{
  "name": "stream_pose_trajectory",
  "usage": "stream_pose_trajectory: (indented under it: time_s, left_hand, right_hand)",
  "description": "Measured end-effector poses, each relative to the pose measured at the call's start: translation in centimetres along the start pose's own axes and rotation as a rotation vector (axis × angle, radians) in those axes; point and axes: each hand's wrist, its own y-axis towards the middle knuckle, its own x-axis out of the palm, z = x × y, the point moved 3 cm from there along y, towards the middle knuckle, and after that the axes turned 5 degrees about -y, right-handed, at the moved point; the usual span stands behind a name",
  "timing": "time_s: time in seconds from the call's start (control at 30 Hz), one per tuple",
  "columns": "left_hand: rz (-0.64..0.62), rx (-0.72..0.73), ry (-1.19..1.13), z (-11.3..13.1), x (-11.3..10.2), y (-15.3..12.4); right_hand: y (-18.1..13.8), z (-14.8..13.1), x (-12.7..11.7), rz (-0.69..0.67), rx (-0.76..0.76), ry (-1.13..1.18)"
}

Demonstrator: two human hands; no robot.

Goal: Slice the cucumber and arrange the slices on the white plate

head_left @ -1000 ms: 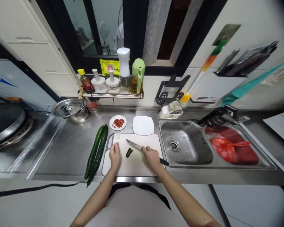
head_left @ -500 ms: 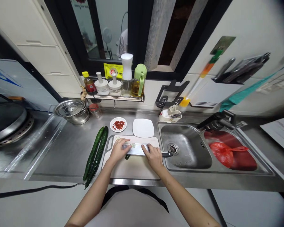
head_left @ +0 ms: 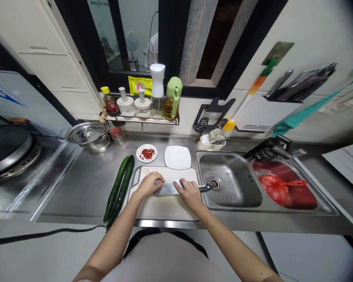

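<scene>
My right hand (head_left: 190,191) grips a broad kitchen knife (head_left: 168,188) where blade meets handle, thumb on the blade's face. The blade lies slanted over the white cutting board (head_left: 167,211), with the black handle pointing right toward the sink. My left hand (head_left: 148,185) is at the blade's left end, thumb and fingertips pinched together at its upper edge. A cucumber slice appears to be between them, mostly covered by the fingers. Another pale green cucumber slice (head_left: 146,170) lies at the board's upper left.
Two whole cucumbers (head_left: 120,192) lie left of the board. Behind it are a small plate of chopped red pieces (head_left: 147,153) and a white square plate (head_left: 177,157). A double sink (head_left: 232,180) with a red bag (head_left: 275,189) is at right; a lidded pot (head_left: 90,137) stands at left.
My left fingers have closed at the blade, where a slice lay visible. The knife has tilted, handle end slightly up. The dark green piece below the blade no longer shows.
</scene>
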Motion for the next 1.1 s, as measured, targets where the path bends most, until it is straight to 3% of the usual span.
stream_pose_trajectory:
  time_s: [0.3,0.43,0.67,1.1]
  left_hand:
    - [0.053,-0.151,-0.112,-0.9,0.6,0.2]
    - [0.166,-0.237,-0.085,-3.4,1.2,0.4]
    - [0.401,-0.574,-0.102,-8.9,1.7,1.0]
    - [0.45,-0.553,0.096,-10.9,0.4,2.0]
  right_hand:
    - [-0.3,0.0,0.3,-0.029,0.013,0.024]
    - [-0.8,0.5,0.8,-0.03,0.024,-0.004]
    - [-2.1,1.8,1.8,-0.016,0.075,-0.027]
    - [-2.9,2.5,2.7,-0.037,0.117,-0.02]
